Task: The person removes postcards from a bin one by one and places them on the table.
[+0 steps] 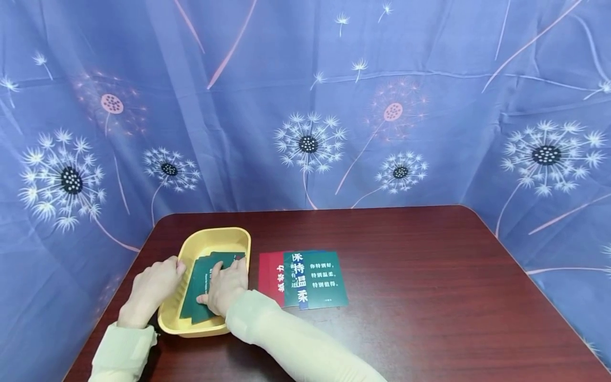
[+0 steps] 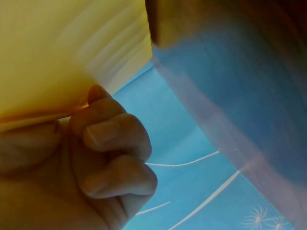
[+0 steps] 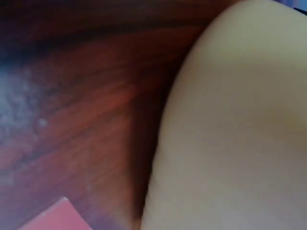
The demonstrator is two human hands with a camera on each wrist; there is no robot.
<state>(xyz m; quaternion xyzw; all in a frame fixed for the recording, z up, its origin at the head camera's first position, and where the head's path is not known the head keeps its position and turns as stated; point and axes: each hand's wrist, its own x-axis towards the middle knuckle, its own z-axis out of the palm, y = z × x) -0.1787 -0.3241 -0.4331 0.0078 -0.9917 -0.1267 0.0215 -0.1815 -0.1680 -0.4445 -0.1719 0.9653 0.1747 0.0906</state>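
Observation:
At the left of the table stands a yellow plastic basket (image 1: 210,236) with dark green printed cards (image 1: 204,276) lying in it, overlapping. My left hand (image 1: 155,284) grips the basket's left rim; in the left wrist view its curled fingers (image 2: 117,134) pinch the yellow wall. My right hand (image 1: 228,286) reaches over the basket's right side, fingers spread and resting on the green cards. Most of its palm side is hidden. In the right wrist view only the back of the hand (image 3: 235,124) fills the right half.
Right of the basket, overlapping cards lie on the dark red wooden table (image 1: 429,297): red cards (image 1: 270,276), a blue card (image 1: 303,298) and a green card (image 1: 329,286), with white lettering. A blue dandelion-print cloth (image 1: 267,106) hangs behind the table.

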